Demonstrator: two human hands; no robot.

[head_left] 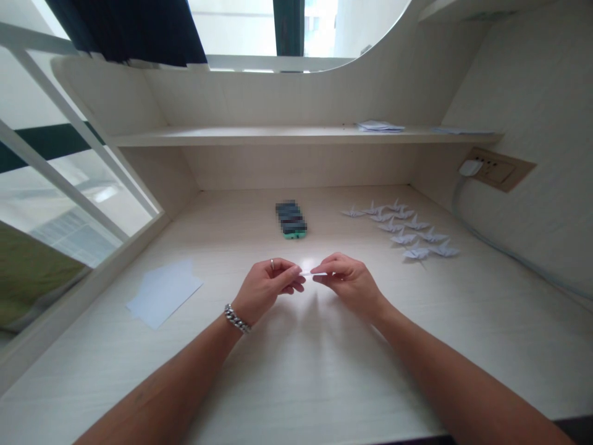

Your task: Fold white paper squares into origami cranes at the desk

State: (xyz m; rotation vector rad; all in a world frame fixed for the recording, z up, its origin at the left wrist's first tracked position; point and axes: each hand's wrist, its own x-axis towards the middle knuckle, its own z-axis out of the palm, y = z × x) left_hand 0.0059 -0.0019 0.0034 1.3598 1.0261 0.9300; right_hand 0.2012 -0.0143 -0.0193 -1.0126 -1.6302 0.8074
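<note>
A small folded paper (308, 272) was held between the two hands, just above the middle of the pale wooden desk (324, 371). The left hand (269, 287) was closed on the paper's left end, its grip pinched between thumb and fingertips, with the other fingers curled in beneath. The right hand (347, 281) was closed in the same way on the right end, so that only a short white stretch of the paper was seen in the narrow gap between the two grips. How the paper was folded could not be told, as most of it was hidden by the fingers. A ring (272, 264) was worn on the left hand and a chain bracelet (237, 318) on the left wrist.

Behind the hands, a phone (291, 219) was laid flat on the desk, well apart from them. To the right of it, a group of paper cranes (403, 225) was set out in loose rows. A few flat sheets of paper (162, 293) were left on the desk to the left of the left hand. More paper (380, 126) was seen on the shelf (231, 136) above, and a white plug (470, 167) was seated in a wall socket (500, 170) at the right.
</note>
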